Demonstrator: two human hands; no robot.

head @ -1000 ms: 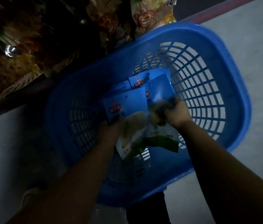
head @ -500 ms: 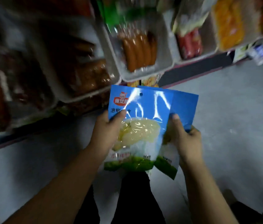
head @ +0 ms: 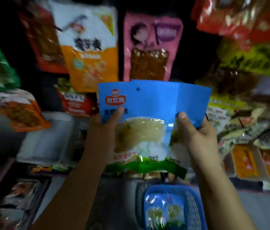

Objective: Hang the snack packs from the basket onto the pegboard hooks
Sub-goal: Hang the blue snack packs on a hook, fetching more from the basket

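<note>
I hold up a fanned bunch of blue snack packs (head: 149, 103) with clear windows and green bottoms, in front of the display. My left hand (head: 104, 130) grips the front pack at its left edge, thumb on its face. My right hand (head: 197, 135) grips the packs behind it at the right, thumb on front. The front pack's hang hole sits near its top edge. Below, the blue basket (head: 195, 211) stands on the floor with more of the same packs (head: 164, 211) inside. The hooks themselves are hidden behind hanging goods.
Hanging packs crowd the wall above: an orange-and-white one (head: 87, 47), a pink one (head: 150, 45), red ones (head: 240, 15) upper right. White trays (head: 46, 143) and orange packets (head: 257, 163) line the shelves at both sides. Grey floor shows around the basket.
Both hands lifted the blue packs out of the basket and raised them up to the hanging display. My view swung from the basket up to the wall.
</note>
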